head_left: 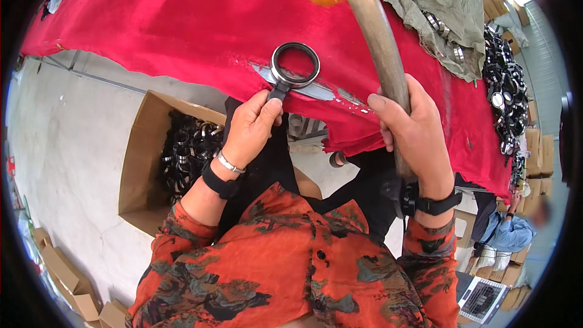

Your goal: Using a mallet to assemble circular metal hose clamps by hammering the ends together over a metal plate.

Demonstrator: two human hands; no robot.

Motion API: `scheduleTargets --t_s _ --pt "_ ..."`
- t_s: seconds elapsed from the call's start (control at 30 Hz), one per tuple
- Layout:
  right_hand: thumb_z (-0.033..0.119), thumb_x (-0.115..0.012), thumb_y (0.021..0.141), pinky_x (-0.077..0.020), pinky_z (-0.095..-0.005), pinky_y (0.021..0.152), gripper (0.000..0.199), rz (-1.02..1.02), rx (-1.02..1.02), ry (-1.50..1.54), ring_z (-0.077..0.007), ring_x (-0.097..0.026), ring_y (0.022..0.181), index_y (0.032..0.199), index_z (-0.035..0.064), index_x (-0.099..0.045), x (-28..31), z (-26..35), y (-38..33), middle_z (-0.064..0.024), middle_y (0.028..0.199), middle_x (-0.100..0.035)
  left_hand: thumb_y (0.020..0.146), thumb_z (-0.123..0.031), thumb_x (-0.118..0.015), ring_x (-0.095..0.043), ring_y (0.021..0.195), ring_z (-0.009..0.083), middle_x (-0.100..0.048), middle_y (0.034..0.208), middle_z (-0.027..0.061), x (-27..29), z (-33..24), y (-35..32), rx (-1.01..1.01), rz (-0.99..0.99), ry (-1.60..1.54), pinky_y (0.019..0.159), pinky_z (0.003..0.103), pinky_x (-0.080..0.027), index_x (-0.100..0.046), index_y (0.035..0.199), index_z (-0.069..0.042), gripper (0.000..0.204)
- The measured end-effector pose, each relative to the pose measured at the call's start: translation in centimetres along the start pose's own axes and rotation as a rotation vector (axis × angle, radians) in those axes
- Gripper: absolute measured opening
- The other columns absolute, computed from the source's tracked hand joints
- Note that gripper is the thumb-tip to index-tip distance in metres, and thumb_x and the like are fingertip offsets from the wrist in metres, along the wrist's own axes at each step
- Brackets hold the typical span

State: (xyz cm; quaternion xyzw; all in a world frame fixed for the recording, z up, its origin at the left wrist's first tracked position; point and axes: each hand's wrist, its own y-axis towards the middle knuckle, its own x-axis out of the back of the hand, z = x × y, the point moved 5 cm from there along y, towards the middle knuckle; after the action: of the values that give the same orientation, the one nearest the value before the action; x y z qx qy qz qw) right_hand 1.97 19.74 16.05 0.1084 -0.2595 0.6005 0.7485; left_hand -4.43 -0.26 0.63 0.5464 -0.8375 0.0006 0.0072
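My left hand (pixel 252 126) is closed around the short black handle of a magnifying glass (pixel 280 88), its round silver and black rim pointing away from me. The rim lies over the near edge of a red cloth (pixel 200 30), where a grey patch shows through the torn fabric. In my right hand (pixel 416 130) is the wooden handle of a mallet (pixel 379 42). Its orange head is raised over the cloth, ahead of the magnifying glass and to its right, partly cut off by the top of the view. The mallet touches nothing but my hand.
An open cardboard box (pixel 135 167) with black and silver ringed pieces stands left of my legs. At the right, a greyish cloth (pixel 434 0) covers silver rings, beside a heap of similar pieces (pixel 504 94). Another person (pixel 510 231) in blue is at the far right, near stacked cartons.
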Motion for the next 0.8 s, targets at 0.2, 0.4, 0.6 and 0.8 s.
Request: scheduleTargets --t_s 0.2,0.4,0.6,0.8 --pt "0.031 -0.070 0.082 -0.0442 -0.0400 0.057 0.041 0.019 0.057 -0.276 -0.0327 -0.054 0.059 0.088 -0.0052 -0.051 -0.7 -3.1 2.1 -0.0231 0.067 -0.054 0.099 -0.032 -0.047 -0.048 0.056 0.0058 -0.056 0.069 -0.0005 -0.4 -0.5 0.4 -0.023 0.035 0.011 0.050 0.020 -0.039 -0.055 0.082 -0.006 0.033" --pt "0.031 -0.071 0.082 -0.0435 -0.0416 0.055 0.041 -0.033 0.212 -0.280 -0.0394 -0.053 0.060 0.087 -0.0040 -0.050 -1.5 -0.3 0.3 -0.0237 0.066 -0.053 0.099 -0.032 -0.046 -0.048 0.056 0.0057 -0.055 0.068 -0.0006 0.0 -0.4 -0.2 -0.020 -0.012 0.029 0.050 0.020 -0.038 -0.055 0.081 -0.006 0.032" --pt "0.031 -0.069 0.082 -0.0433 -0.0469 0.056 0.042 0.041 0.309 -0.525 -0.0455 -0.057 0.068 0.086 -0.0045 -0.046 -2.1 -1.4 2.3 -0.0274 0.069 -0.055 0.099 -0.031 -0.046 -0.048 0.056 0.0057 -0.056 0.068 -0.0007 -0.3 -0.3 0.4 -0.021 0.025 0.014 0.049 0.021 -0.039 -0.054 0.081 -0.006 0.031" --pt "0.030 -0.070 0.081 -0.0441 -0.0448 0.056 0.041 -0.074 0.328 -0.341 -0.0440 -0.056 0.066 0.087 -0.0020 -0.046 -2.3 1.4 0.5 -0.0255 0.069 -0.055 0.098 -0.031 -0.047 -0.047 0.053 0.0057 -0.056 0.067 -0.0006 0.1 -0.6 -0.1 -0.088 -0.040 0.079 0.048 0.021 -0.038 -0.054 0.081 -0.006 0.031"
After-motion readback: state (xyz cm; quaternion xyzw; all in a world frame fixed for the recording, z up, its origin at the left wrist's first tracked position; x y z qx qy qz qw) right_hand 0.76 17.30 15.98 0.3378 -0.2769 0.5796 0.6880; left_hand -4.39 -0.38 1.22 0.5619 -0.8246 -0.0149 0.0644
